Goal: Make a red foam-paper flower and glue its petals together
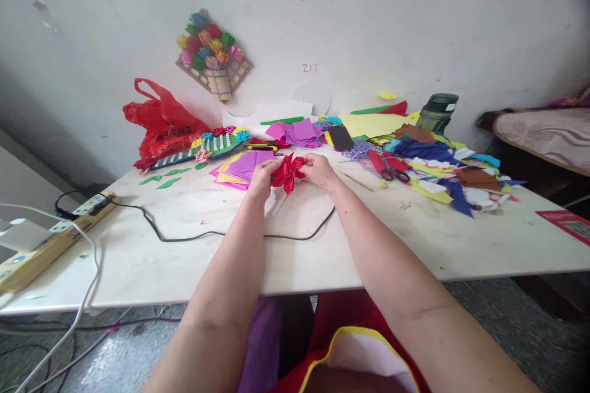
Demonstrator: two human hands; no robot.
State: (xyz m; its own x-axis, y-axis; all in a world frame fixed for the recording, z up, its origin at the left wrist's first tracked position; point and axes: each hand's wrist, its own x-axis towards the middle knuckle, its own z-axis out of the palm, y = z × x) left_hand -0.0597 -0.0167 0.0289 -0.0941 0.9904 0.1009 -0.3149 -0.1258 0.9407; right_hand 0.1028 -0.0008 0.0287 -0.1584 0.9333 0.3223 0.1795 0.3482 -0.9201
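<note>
Between my two hands, above the middle of the table, is a red paper flower (288, 173) with several spread petals. My left hand (263, 177) pinches the petals on its left side. On the right side, the fingers of my right hand (319, 171) close on another petal. A pale thin strip or stick (278, 204) shows just below the flower; whether it is joined to the flower I cannot tell. Just beyond my left hand lies a stack of purple, yellow and pink paper sheets (235, 167).
A black cable (184, 239) crosses the table from a power strip (87, 212) at left. Scissors (394, 174) lie beside heaped paper scraps (433, 159) at right, near a green bottle (436, 113). A red plastic bag (161, 120), utility knife (262, 147) and phone (340, 138) sit farther back.
</note>
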